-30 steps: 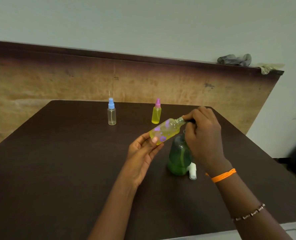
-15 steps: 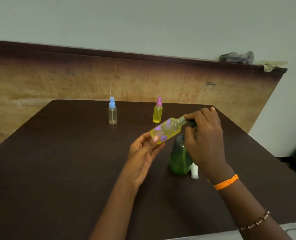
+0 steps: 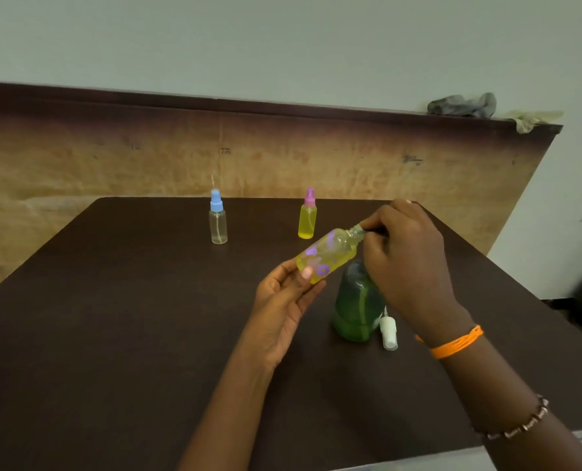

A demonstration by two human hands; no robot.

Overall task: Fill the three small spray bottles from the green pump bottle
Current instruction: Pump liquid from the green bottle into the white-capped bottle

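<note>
Yellow flowered bottle (image 3: 325,254), tilted above the table's (image 3: 112,317) middle, sits pinched in my left hand (image 3: 284,300) while my right hand (image 3: 405,253) curls over the green pump bottle's (image 3: 356,307) head at its neck, so next I judge a steady press.

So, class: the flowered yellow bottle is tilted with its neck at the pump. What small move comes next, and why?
Probably press the pump head down. The left hand holds the flowered bottle tilted, its open neck at the nozzle under the right hand, which sits atop the green pump bottle. The white spray cap lies aside.
</note>
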